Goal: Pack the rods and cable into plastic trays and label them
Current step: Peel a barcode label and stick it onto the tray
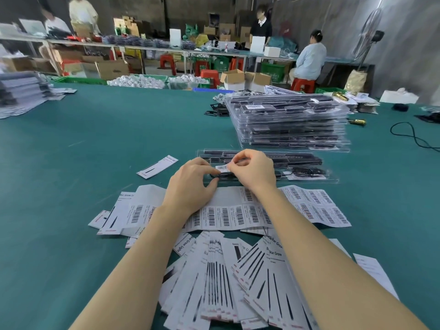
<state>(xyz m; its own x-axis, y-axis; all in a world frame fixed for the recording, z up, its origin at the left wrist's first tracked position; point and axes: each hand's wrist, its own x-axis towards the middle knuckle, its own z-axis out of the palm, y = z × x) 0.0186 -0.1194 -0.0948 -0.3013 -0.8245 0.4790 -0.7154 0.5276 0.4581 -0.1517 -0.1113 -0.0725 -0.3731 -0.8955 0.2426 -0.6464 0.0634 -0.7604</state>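
Across the green counter (95, 144) I see everything spread out in front of my view. Largest on it is the stack of packed clear trays (289, 122) at the far right, dark rods showing through their walls. Nearer to me lies a fan of printed cards (226, 277) under both forearms, and just beyond it a strip of barcode label sheets (238, 216) running left to right.

Past those sheets, a single plastic tray (297, 166) lies flat and lengthwise, with black rods (285, 159) in its far channels and a coiled cable (308, 171) in its right compartment. Both hands sit over the left end of this tray. One loose card (157, 166) lies to the left of them, apart.

My left hand (190, 184) has its fingers curled, thumb and forefinger pinching one end of a small barcode label (222, 168). My right hand (252, 171) pinches the other end, fingers bent down over it. Whether the label touches the tray surface already, I cannot tell.
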